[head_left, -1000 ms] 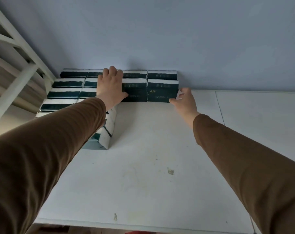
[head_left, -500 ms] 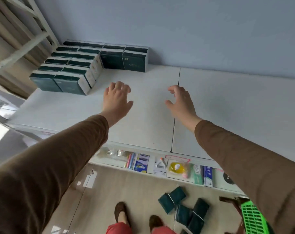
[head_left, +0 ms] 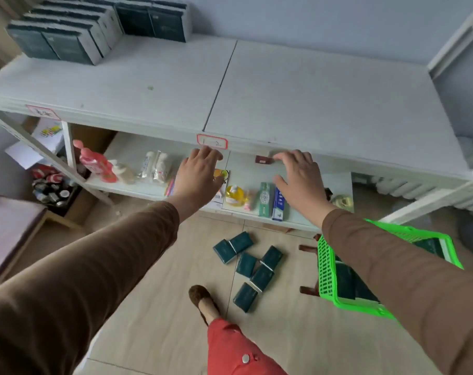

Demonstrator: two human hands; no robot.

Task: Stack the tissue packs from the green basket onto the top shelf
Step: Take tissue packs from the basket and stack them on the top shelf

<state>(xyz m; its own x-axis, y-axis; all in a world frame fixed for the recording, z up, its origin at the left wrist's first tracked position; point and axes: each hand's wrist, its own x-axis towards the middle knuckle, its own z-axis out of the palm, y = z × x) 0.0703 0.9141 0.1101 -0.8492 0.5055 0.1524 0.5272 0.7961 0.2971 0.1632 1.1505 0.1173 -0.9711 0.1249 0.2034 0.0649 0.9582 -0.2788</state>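
White top shelf (head_left: 311,93) has stacked tissue packs (head_left: 75,31) at its back-left corner; both grips hang spread and empty, right hand (head_left: 300,180) nearer the green basket (head_left: 327,269) below-right than left hand (head_left: 200,174).

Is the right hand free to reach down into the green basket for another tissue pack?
Probably yes. The right hand is open and holds nothing, and the green basket sits below its forearm with its top open and dark packs showing inside.
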